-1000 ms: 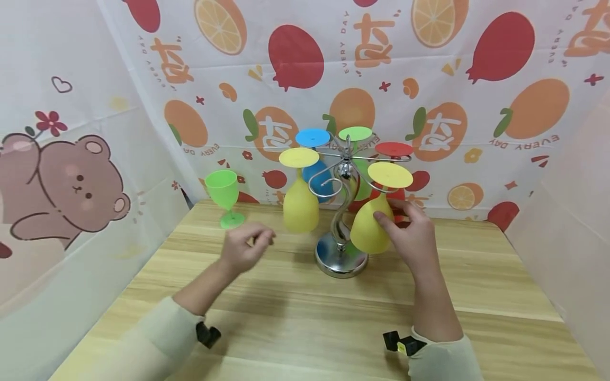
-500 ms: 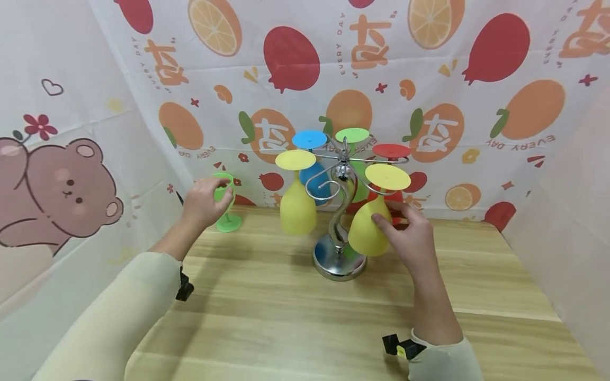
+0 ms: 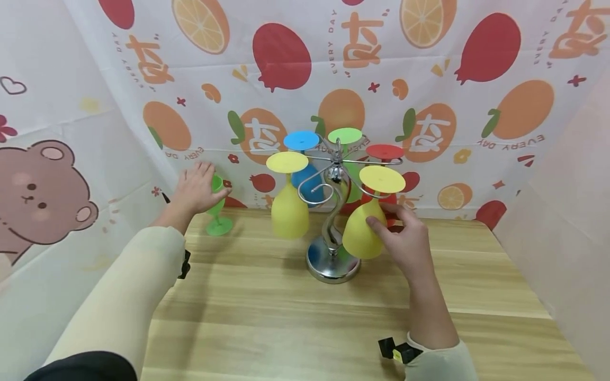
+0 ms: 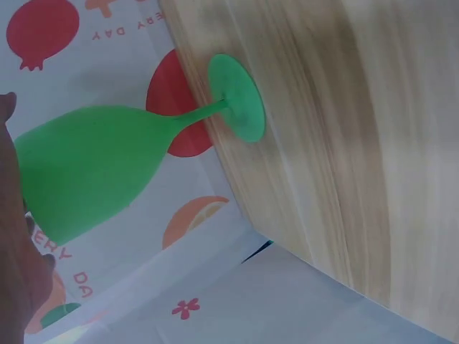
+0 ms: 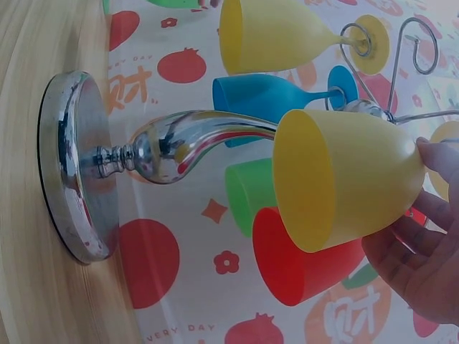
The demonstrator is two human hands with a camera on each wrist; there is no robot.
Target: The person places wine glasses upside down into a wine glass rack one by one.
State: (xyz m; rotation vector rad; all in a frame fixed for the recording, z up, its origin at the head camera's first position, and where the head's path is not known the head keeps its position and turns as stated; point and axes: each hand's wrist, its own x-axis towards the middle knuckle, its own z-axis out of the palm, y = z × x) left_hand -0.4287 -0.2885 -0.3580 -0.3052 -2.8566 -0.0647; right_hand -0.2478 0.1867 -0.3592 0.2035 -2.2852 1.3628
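Note:
A green goblet [image 3: 219, 224] stands upright on the table at the left. My left hand [image 3: 193, 190] is at its bowl, fingers stretched along the far side and thumb towards the right; in the left wrist view the hand [image 4: 18, 251] lies beside the rim of the green goblet [image 4: 100, 158]. My right hand [image 3: 405, 238] pinches the bowl of a yellow goblet [image 3: 364, 233] between thumb and fingers. That goblet hangs upside down, tilted, its foot above a loop of the chrome rack [image 3: 333, 259].
Another yellow goblet [image 3: 289, 211], a blue goblet [image 3: 307, 182], a green goblet with its foot [image 3: 344, 135] up and a red goblet [image 5: 294, 265] hang upside down on the rack. Printed cloth [image 3: 286, 58] walls the table's [image 3: 267, 328] back and sides.
My left hand has moved left and away from me to the standing green goblet, its fingers straightening. The right hand keeps its hold on the yellow goblet. The view has shifted slightly left.

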